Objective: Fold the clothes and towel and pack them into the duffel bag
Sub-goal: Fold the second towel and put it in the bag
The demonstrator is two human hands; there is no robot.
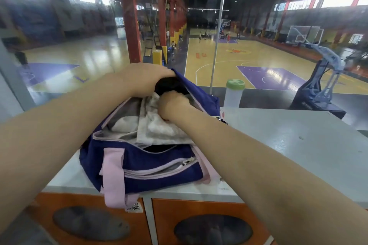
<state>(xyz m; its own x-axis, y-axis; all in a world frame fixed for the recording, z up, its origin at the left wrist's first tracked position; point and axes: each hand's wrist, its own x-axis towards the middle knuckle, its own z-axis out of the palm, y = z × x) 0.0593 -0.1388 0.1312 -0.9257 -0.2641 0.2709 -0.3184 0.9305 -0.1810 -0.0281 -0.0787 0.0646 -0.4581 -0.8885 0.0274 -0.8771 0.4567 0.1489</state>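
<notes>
My left hand grips the duffel bag rim; right hand, nearer, clenches the black garment just beyond it, pushing in.

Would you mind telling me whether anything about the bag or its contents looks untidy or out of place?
The grey cloth spills crumpled over the front edge of the open duffel bag, not lying flat inside. The bag's pink strap hangs over the counter edge.

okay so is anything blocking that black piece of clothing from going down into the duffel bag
Partly. The black garment sits at the far end of the duffel bag, between the left hand and right hand. The light grey clothes already fill the opening beside it; whether they lie under it cannot be seen.
</notes>
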